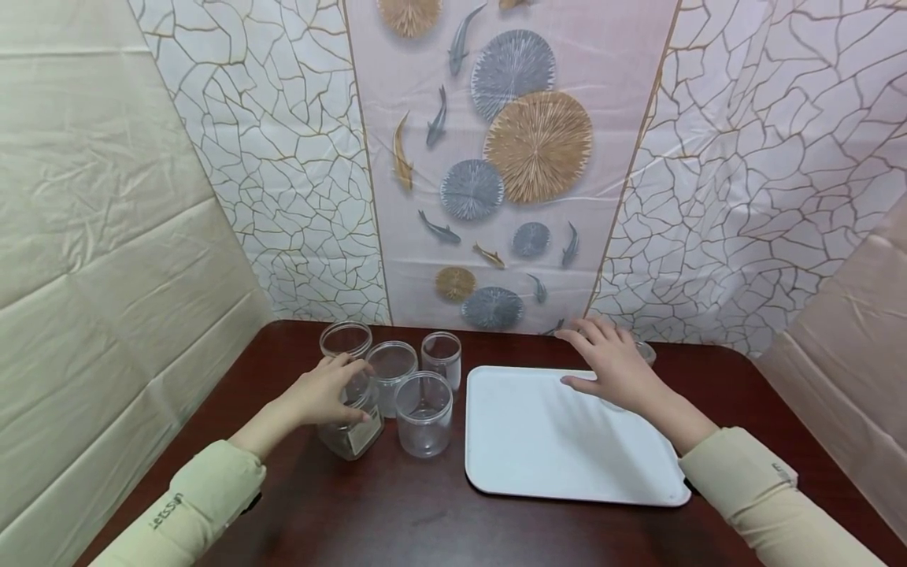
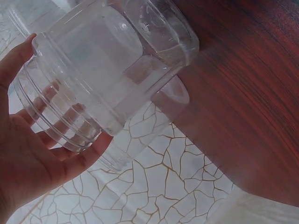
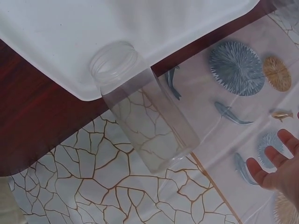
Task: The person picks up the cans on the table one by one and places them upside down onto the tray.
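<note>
My left hand (image 1: 327, 394) is curled round the threaded neck of a clear jar (image 1: 347, 442) with a pale label, at the left of the table. In the left wrist view the thumb lies at the rim, and fingers show through the clear wall of the jar (image 2: 98, 79). My right hand (image 1: 611, 364) hovers over the far right of the white tray (image 1: 524, 441), fingers spread and holding nothing. Partly hidden behind it is another clear jar (image 1: 646, 353). In the right wrist view this jar (image 3: 149, 121) has its threaded neck end at the tray's corner, apart from the fingers.
Close beside the left hand stand several clear open containers: a jar (image 1: 423, 421) in front, a jar (image 1: 391, 364) behind it, a slim one (image 1: 442, 354) and one at the back left (image 1: 345, 340). A dark wooden table (image 1: 397, 512) meets the patterned wall cloth (image 1: 312, 197).
</note>
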Available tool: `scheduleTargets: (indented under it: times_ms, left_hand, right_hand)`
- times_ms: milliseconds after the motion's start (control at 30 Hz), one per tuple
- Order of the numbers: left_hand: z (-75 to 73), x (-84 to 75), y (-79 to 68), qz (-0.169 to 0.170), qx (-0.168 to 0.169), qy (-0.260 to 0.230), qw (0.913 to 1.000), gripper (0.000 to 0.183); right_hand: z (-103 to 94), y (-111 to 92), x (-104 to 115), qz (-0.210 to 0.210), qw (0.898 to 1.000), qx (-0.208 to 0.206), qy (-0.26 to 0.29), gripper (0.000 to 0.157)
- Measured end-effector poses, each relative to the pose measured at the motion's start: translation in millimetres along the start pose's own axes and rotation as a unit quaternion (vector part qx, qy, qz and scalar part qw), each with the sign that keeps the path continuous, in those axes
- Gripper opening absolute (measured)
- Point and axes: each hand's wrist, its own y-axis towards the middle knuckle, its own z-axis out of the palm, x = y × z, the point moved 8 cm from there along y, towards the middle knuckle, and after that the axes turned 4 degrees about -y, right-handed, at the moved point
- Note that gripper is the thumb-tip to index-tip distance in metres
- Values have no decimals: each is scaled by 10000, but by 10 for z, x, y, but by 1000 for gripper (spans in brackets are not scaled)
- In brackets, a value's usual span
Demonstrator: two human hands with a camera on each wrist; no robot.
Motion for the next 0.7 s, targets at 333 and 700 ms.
scheduleTargets:
  times_ms: [333, 700]
  left_hand:
    - [-102, 27, -16, -119, -57, 25, 9999, 56]
    - [-220, 32, -69, -205, -35, -73, 9998, 51]
  right_hand:
    - [34, -32, -16, -23, 10000, -9, 76, 62]
    - [56, -31, -30, 45, 9999, 59, 141, 61]
